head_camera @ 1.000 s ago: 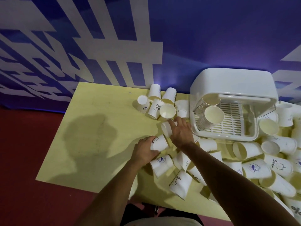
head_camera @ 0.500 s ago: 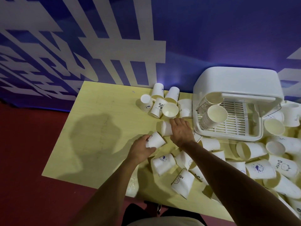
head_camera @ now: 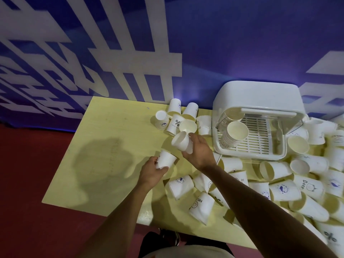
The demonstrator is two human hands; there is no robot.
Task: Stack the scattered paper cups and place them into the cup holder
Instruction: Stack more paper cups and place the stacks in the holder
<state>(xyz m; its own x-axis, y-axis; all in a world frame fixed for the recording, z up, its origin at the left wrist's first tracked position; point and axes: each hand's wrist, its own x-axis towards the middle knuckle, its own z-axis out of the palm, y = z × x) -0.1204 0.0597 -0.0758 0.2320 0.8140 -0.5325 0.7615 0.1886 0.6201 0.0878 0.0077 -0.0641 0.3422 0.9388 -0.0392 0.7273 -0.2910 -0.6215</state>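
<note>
Many white paper cups lie scattered over the yellow table. My left hand grips one cup near the table's middle, its mouth facing up and right. Just above it, my right hand holds a second cup lifted off the table and tilted, bottom toward the left. The white cup holder stands at the back right, its lid raised, with two stacks of cups lying on its slatted tray.
A cluster of cups sits behind my hands by the blue wall. Several more cups pile up to the right and in front of the holder. The table's left half is bare; red floor lies beyond its left edge.
My right hand has lifted its cup off the table and tipped it. My left hand has raised its cup slightly and drawn it leftward.
</note>
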